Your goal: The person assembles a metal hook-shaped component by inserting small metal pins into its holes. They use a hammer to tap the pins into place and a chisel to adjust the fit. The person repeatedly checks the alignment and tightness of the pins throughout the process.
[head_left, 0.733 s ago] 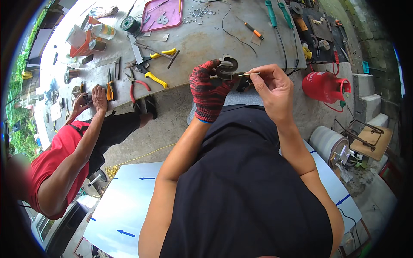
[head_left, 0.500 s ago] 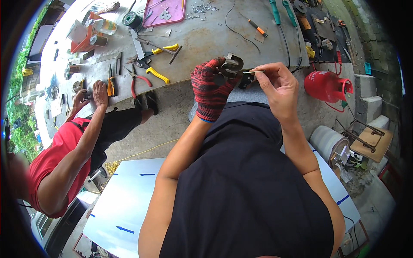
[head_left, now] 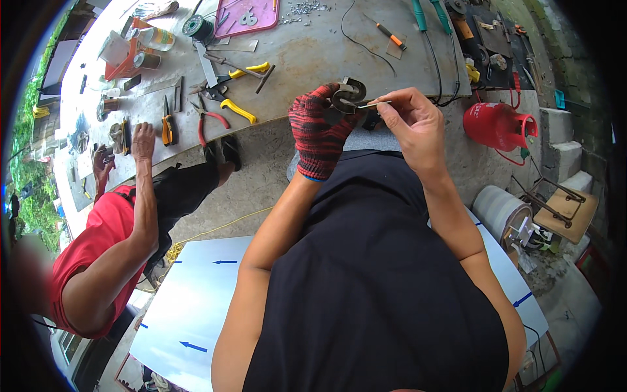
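Note:
My left hand (head_left: 319, 134), in a red and black knitted glove, grips a curved, S-shaped metal piece (head_left: 353, 89) just beyond the near edge of the workbench (head_left: 300, 72). My bare right hand (head_left: 418, 130) pinches a thin, light-coloured stick (head_left: 373, 104) between thumb and fingers. The stick points left, and its tip appears to meet the lower right side of the metal piece. Its far end and exact kind are too small to make out. A dark object (head_left: 371, 120) shows partly between my hands, below the stick.
Pliers with red handles (head_left: 214, 119), yellow-handled cutters (head_left: 238, 111) and a screwdriver (head_left: 392, 38) lie on the bench. A pink tray (head_left: 266, 25) sits farther back. At left a co-worker in a red top (head_left: 111, 228) reaches over the bench. A red gas cylinder (head_left: 491, 125) stands at right.
My right hand has moved left, bringing the stick's tip up to the metal piece. The gloved hand has barely shifted. The co-worker's hands have moved left and apart.

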`<state>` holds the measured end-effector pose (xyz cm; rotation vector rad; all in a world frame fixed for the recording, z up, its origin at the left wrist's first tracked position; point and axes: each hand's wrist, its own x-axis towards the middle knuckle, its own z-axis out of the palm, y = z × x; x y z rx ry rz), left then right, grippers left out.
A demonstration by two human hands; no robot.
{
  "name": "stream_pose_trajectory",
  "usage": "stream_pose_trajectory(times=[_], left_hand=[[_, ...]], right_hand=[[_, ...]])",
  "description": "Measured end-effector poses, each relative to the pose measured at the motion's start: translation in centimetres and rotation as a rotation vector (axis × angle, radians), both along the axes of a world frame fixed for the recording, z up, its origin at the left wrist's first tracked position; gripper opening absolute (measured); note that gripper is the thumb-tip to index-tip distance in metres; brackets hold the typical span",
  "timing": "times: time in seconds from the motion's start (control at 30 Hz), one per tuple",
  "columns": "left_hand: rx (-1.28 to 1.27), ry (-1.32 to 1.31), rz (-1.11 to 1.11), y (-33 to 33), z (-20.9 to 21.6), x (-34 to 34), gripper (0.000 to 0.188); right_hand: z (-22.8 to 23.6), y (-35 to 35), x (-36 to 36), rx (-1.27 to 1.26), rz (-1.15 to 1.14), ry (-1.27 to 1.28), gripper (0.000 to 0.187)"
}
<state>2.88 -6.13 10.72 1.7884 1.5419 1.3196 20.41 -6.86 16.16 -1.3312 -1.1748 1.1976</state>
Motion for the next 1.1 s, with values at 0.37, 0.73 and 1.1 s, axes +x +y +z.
stream_pose_trajectory(times=[0.37, 0.73, 1.1], left_hand=[[0.058, 0.146, -0.06, 2.0, -6.5, -1.6, 0.059], [-0.167, -0.323, -0.068, 0.7, -4.6, -0.5, 0.058], [-0.003, -0.327, -0.008, 0.9, -4.0, -0.3, 0.052]], right_hand=[[-3.2, 1.2, -1.2, 0.064, 0.082, -0.315, 0.011], [-2.5, 1.7, -1.8, 0.538, 0.119, -0.577, 0.021], [-1.1, 1.6, -2.1, 0.607, 0.166, -0.64, 0.02]])
